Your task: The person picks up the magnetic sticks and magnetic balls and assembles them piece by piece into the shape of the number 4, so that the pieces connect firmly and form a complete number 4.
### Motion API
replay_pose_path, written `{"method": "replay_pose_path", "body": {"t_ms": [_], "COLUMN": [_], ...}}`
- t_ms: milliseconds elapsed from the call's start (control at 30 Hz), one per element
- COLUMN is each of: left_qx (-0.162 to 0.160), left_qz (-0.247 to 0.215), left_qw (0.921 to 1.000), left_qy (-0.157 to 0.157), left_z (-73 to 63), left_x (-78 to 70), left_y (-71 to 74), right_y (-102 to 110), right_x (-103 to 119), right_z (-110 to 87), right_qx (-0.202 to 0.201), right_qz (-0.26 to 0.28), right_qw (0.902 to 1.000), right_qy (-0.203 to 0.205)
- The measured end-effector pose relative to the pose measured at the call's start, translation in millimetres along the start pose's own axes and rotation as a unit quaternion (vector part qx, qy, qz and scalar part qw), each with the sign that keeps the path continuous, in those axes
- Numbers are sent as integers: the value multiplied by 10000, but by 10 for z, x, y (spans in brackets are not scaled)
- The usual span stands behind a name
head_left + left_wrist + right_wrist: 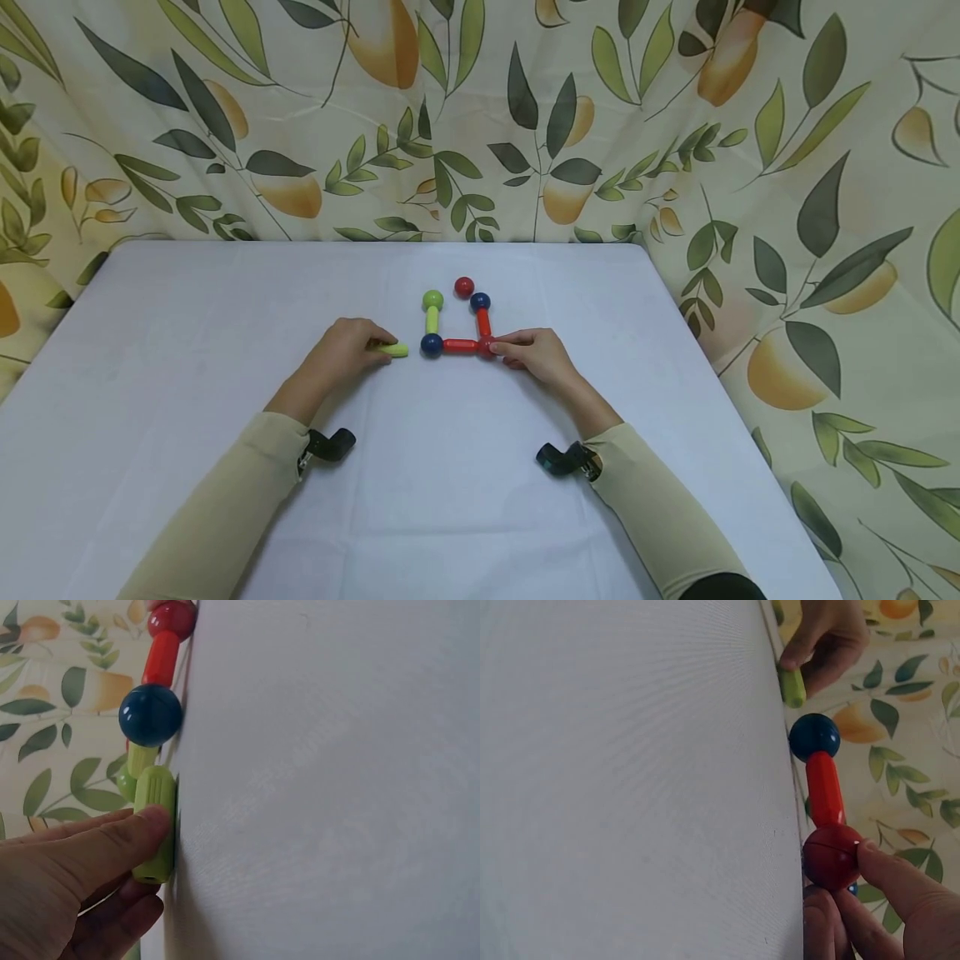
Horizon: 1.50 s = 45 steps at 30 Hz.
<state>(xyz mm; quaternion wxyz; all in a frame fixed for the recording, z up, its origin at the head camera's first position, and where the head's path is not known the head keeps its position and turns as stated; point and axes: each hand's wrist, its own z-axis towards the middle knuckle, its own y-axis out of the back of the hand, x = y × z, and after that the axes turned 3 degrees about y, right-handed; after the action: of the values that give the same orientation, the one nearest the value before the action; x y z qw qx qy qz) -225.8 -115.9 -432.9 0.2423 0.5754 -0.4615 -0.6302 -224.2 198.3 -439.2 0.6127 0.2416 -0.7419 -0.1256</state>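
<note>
My left hand (347, 343) pinches a light green stick (156, 825) between thumb and fingers, its free end pointing at a blue ball (431, 345) with a small gap between. That ball joins a red stick (460, 346) and another green stick (432, 320), which runs back to a green ball (432, 300). With thumb and fingers my right hand (536, 354) grips the red ball (832, 856) at the red stick's other end. From this ball a second red stick (483, 322) leads back to a blue ball (480, 302). Together the pieces form an open-backed U.
A loose red ball (464, 287) lies behind the U, close to the rear blue ball. Everything rests on a white-covered table (225, 500). Behind it hangs a leaf-and-fruit patterned cloth (450, 125). Black wrist cameras (330, 445) sit at both cuffs.
</note>
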Motion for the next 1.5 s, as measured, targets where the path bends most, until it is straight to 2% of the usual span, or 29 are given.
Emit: {"method": "replay_pose_path", "body": {"t_ms": [267,567,733,1033,1300,1500], "left_qx": [-270,-438,-489,-674,-635,-480], "left_qz": [-23,-232,-500,-1059,-1498,-1760], "left_qw": [9996,9984,9967,9879,9781,9730], "left_qy": [125,255,417,907,1300,1412], "left_z": [-58,-131,-161,-212,-265,-293], "left_x": [6,9,8,-30,-118,-188], "left_y": [-31,-26,-50,-110,-187,-218], "right_y": [0,1,1,-1,2,-5], "right_x": [10,10,7,19,37,24], "right_z": [-3,-7,-8,-9,-12,-11], "right_qx": [13,38,18,-15,-34,-29], "right_qz": [41,34,20,-3,-2,7], "right_qw": [10000,10000,10000,9999,9999,9999], "right_qy": [-37,-63,-81,-137,-157,-147]}}
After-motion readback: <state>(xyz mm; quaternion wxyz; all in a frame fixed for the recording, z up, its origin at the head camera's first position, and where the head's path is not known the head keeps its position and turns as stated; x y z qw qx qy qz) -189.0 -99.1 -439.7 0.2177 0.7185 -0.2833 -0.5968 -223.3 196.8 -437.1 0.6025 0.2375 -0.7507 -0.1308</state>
